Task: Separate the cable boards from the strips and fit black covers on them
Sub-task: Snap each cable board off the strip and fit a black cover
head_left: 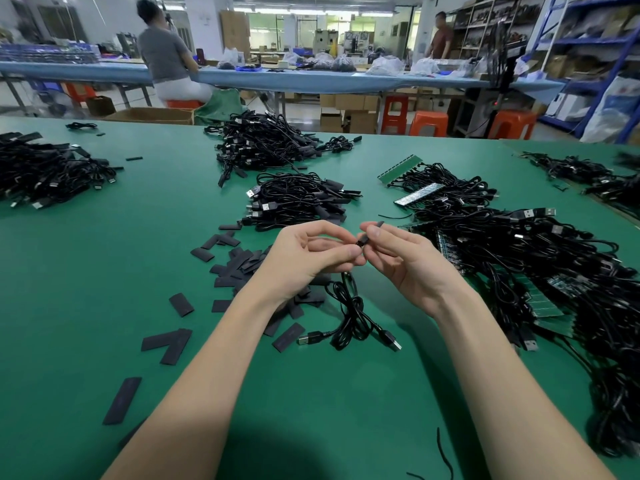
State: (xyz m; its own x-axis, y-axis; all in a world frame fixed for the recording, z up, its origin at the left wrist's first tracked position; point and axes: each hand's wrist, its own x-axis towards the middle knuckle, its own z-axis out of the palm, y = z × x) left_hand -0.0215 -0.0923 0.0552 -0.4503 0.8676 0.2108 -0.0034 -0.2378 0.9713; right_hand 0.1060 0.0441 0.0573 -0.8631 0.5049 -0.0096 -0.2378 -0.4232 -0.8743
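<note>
Cable boards still joined in green strips (pixel 540 299) are heaped with their black leads at the right of the green table (pixel 86 271), within easy reach of the right hand, presumably as the stock yet to be separated. Finished cables are gathered in a pile (pixel 298 199) just beyond the hands, with a larger pile (pixel 263 143) farther back, so that done work is kept apart from undone. Loose black covers (pixel 239 268) are scattered under and to the left of the left forearm, handy for picking. One coiled cable (pixel 349 317) is laid on the table below the hands, its lead running up to them.

Above it, the left hand (pixel 304 258) is curled, thumb and forefinger pinching the small end piece (pixel 362 241) of that cable; whether this is the bare board cannot be told. The right hand (pixel 401 258) is likewise curled, a black cover (pixel 376 226) pinched at its fingertips and angled toward the piece. The two are held tip to tip, seemingly so the cover can be slid on.
</note>
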